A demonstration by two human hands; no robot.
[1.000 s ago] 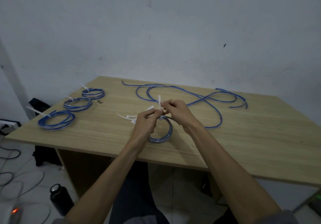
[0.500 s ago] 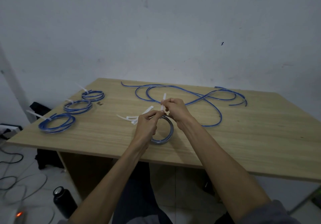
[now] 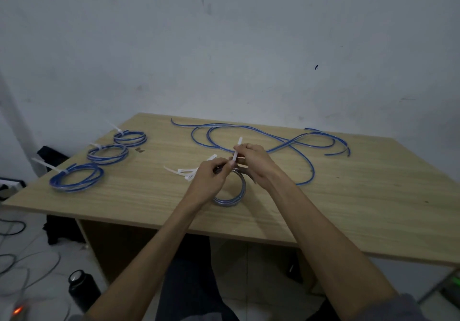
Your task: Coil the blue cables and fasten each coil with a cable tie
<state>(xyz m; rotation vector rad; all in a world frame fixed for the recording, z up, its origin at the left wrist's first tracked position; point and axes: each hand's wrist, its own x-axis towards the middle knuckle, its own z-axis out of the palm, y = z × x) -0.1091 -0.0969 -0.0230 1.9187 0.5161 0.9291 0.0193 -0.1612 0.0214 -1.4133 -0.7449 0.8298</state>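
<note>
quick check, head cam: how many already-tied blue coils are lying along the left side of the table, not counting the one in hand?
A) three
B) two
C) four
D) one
A: three tied coils lie in a row on the left of the table, near, middle and far, each with a white tie tail sticking out; the left hand and right hand are working on a fourth coil.

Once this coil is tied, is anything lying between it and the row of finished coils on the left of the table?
Yes. The spare cable ties lie on the table just left of the held coil, on the way to the finished coils. Beyond them the wood looks bare. Both the left hand and right hand grip the coil and its tie.
</note>
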